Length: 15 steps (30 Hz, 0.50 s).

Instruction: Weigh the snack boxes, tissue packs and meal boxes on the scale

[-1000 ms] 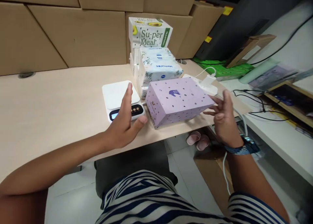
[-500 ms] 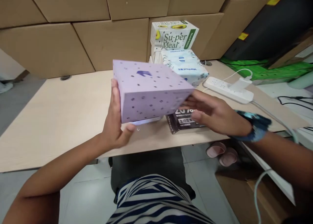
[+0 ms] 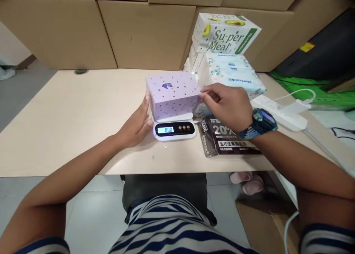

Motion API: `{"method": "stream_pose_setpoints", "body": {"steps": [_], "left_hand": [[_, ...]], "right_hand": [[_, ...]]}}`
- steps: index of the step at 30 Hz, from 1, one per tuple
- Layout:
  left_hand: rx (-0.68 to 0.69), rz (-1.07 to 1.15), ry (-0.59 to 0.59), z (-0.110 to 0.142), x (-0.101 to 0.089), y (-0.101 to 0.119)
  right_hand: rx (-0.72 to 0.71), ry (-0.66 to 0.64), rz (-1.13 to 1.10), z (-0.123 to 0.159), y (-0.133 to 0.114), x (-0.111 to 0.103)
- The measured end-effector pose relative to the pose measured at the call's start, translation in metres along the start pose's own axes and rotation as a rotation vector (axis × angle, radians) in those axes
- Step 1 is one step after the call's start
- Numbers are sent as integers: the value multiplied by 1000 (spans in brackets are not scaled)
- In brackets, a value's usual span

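Observation:
A lilac box (image 3: 176, 98) with small dark spots is at the platform of a white digital scale (image 3: 175, 136); I cannot tell whether it rests fully on it. The scale's lit display reads 0.00. My left hand (image 3: 135, 128) presses along the box's left side, its thumb beside the scale. At the box's right front corner, my right hand (image 3: 227, 102) pinches the edge between thumb and fingers. Below my right wrist, a dark packet (image 3: 222, 139) marked 20% lies partly covered.
A white tissue pack (image 3: 235, 74) and an avocado-printed box (image 3: 227, 34) stand behind my right hand. To their right is a power strip (image 3: 280, 113) with a plugged-in charger. Cardboard boxes (image 3: 149, 36) line the back of the table (image 3: 69, 135).
The lilac box has moved down and away from me, from mid-air to the scale. The scale's display is now in view. My right hand has shifted to the box's corner.

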<state>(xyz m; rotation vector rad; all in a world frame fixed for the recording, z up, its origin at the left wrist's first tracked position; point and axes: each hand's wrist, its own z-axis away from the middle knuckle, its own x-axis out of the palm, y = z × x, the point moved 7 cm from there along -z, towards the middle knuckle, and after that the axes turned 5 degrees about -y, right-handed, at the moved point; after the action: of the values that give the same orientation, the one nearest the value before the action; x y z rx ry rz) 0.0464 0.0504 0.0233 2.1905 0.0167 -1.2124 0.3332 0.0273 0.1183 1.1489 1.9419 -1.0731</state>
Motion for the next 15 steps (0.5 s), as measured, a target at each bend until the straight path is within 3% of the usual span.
{"method": "stream_pose_setpoints", "body": {"steps": [5,10,15], "left_hand": [[-136,42,73,8,-10,-14],[-201,91,97,9,-11,-16],[-251,128,76,10,-8,-19]], "right_hand": [[-13,114,118,22,3,2],[-29,63,225,25,20,8],[13,20,164,25,27,15]]}}
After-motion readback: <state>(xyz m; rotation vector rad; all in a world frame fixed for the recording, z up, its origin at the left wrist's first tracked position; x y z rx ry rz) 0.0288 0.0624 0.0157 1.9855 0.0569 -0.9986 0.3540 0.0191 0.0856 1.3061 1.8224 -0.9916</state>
